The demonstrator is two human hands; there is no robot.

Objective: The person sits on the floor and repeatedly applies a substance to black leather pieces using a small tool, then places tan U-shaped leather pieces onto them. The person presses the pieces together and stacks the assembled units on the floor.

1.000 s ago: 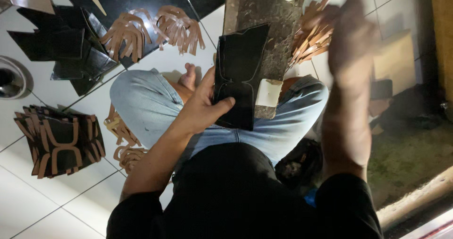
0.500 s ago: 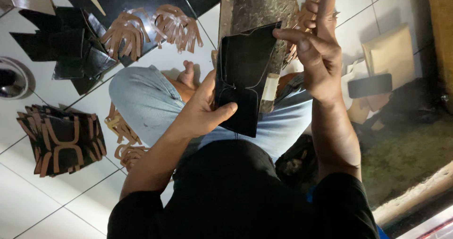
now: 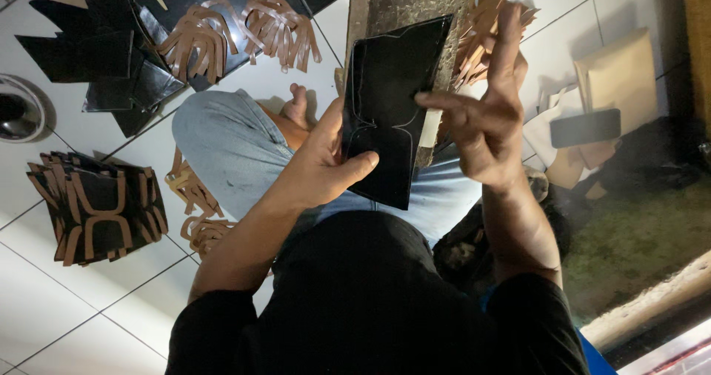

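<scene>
Since half a second ago the right hand point(image 3: 485, 127) has drawn slightly down and to the right, off the top of the black leather piece point(image 3: 389, 108), and its fingers have spread; a second ago it was only a blur raised above the block. The left hand point(image 3: 326, 164) has kept its hold throughout.

In the head view, the left hand grips the black leather piece at its lower left edge, thumb across the front and fingers clamped behind it. The piece stands tilted above the person's lap, its upper end in front of a rough stone block point(image 3: 415, 5), and a pale outline is traced on its face. The right hand hovers just beside the piece's right edge, fingers apart, the forefinger pointing left onto that edge and the other fingers raised; it holds nothing.

On the white tiled floor point(image 3: 59, 286), to the left, lies a stack of black pieces with tan strips point(image 3: 100, 208). Further up are loose black sheets point(image 3: 89, 64) and tan cut straps point(image 3: 237, 34). More tan strips point(image 3: 481, 27) lie behind the right hand. The person sits cross-legged in blue jeans point(image 3: 222, 145), a bare foot point(image 3: 296, 105) showing.
</scene>
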